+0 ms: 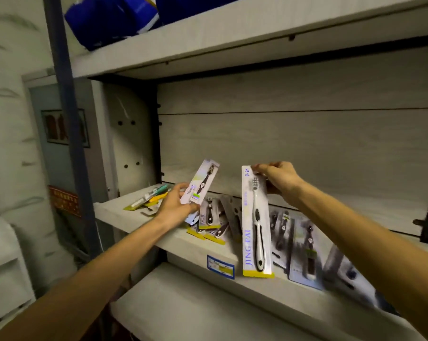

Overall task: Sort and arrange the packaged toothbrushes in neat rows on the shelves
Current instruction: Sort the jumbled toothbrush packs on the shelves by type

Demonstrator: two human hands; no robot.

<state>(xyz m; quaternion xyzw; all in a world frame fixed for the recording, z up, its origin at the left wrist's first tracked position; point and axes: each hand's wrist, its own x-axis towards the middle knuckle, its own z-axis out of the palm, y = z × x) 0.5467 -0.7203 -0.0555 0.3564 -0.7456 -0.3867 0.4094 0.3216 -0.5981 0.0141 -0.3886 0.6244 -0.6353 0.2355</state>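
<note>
Head view: your right hand (279,175) pinches the top edge of a JING PAI toothbrush pack (256,221), which hangs upright below the fingers over the middle shelf (257,286). Your left hand (176,205) grips the lower end of a Niepch toothbrush pack (200,181), tilted up to the right above the hand. More packs (211,217) lie scattered on the shelf beneath and between both hands.

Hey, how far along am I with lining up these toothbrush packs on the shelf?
Early on. No neat row shows yet. In hand: your left hand grips a dark-brush pack, and your right hand pinches the top of a white Jing Pai pack. Left: the overlapping packs below your left hand, the blurred packs further right, and the coloured packs at the shelf's left end.
</note>
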